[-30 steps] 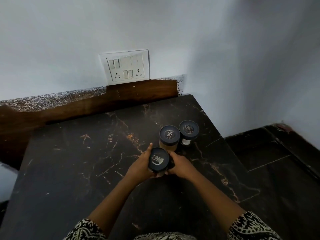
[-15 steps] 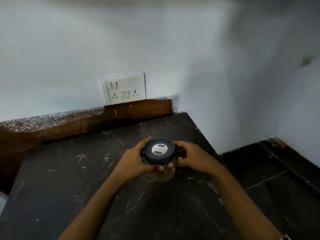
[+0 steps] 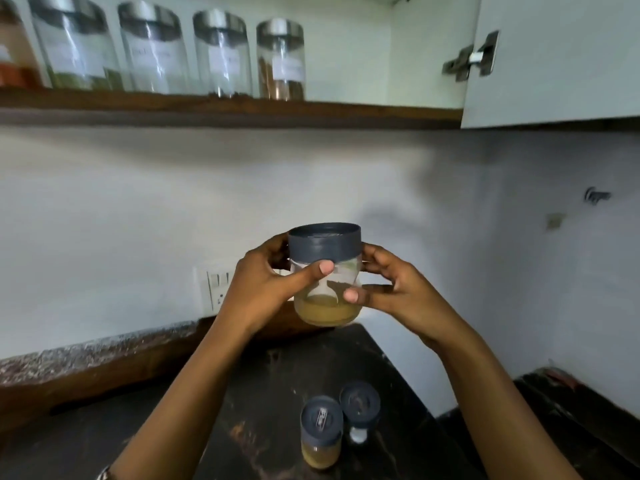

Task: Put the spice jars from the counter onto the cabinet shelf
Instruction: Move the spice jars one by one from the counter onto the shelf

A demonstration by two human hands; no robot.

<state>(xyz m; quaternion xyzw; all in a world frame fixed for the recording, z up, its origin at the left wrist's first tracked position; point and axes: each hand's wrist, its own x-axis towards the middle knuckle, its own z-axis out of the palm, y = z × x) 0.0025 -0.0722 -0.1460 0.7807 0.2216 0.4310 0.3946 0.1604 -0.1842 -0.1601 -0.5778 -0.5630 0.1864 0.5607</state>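
Two-handed carry: left hand (image 3: 256, 289) fingers clamped on upright spice jar (image 3: 325, 271) from its left, right hand (image 3: 398, 292) from its right, above bench (image 3: 104, 427) back-right corner; shelf (image 3: 381, 114) bare right end lies up and rightward.

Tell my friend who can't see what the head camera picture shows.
The left hand and right hand hold a dark-lidded jar of yellow spice in the air below a cabinet shelf lined with tall glass jars. Two more dark-lidded jars stand on the dark counter beneath.
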